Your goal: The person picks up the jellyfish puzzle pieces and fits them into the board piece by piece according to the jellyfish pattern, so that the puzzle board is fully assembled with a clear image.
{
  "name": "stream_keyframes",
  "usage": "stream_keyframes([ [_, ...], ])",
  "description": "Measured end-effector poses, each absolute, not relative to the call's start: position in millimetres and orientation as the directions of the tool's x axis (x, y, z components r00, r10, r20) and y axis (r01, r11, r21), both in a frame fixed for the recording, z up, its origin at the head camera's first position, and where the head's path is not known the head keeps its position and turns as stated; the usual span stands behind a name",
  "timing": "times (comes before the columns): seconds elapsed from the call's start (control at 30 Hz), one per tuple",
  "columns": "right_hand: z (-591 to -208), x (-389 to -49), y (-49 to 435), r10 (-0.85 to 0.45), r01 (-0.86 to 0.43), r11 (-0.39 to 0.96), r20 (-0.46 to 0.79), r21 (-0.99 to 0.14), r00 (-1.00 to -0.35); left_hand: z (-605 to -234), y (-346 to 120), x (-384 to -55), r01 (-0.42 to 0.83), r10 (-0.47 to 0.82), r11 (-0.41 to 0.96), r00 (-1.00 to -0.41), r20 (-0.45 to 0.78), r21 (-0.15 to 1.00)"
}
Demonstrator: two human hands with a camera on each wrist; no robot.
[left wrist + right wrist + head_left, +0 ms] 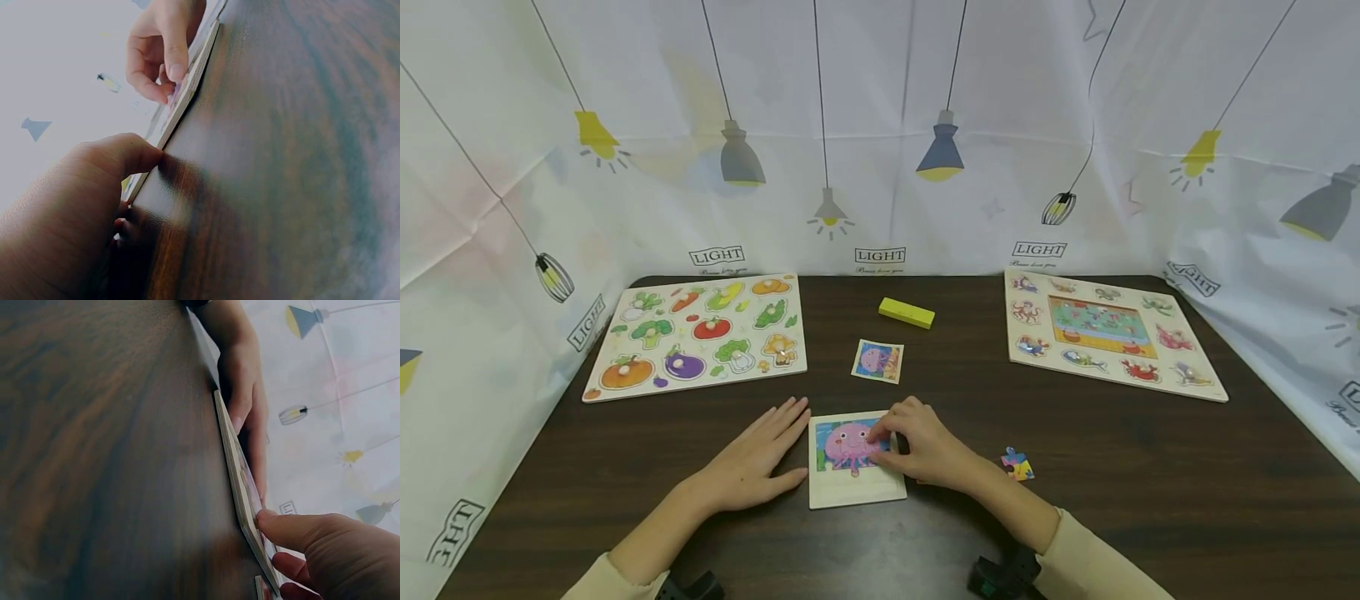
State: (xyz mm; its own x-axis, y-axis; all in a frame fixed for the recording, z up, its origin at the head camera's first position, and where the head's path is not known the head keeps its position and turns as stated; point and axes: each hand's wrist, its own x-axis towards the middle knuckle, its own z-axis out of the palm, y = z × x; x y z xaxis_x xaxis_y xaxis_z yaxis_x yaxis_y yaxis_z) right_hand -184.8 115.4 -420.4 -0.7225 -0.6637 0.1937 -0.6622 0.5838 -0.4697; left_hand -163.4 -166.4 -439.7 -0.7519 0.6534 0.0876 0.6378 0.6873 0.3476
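Note:
The small wooden puzzle board [859, 493] lies flat on the table, a pink octopus picture [848, 446] filling its upper part. A bare pale strip shows along its bottom. My left hand [752, 458] rests on the table at the board's left side with fingers stretched out; in the left wrist view its thumb [134, 153] touches the board's edge. Over the right half of the octopus, my right hand [928, 442] pinches a puzzle piece between curled index finger and thumb. That hand mostly hides the piece. Loose puzzle pieces [1017, 464], blue and yellow, lie right of the board.
Behind the board lie a small octopus picture card [877, 361] and a yellow block [907, 312]. A vegetable puzzle board [700, 333] sits at the back left, a sea-animal puzzle board [1112, 333] at the back right. A white printed curtain [880, 100] borders the table.

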Motion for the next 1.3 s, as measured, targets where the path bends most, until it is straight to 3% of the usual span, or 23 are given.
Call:
stream_keyframes([
  [0.43, -414.5, -173.2, 136.6, -0.649, -0.623, 0.613, 0.139, -0.487, -0.748, -438.0, -165.9, -162.8, 0.630, 0.653, 0.691, -0.754, 0.067, 0.354],
  [1.3, -416.9, -157.9, 178.3, -0.603, -0.626, 0.666, 0.202, -0.406, -0.772, -437.6, -165.7, -162.9, 0.630, 0.656, 0.690, -0.752, 0.061, 0.357],
])
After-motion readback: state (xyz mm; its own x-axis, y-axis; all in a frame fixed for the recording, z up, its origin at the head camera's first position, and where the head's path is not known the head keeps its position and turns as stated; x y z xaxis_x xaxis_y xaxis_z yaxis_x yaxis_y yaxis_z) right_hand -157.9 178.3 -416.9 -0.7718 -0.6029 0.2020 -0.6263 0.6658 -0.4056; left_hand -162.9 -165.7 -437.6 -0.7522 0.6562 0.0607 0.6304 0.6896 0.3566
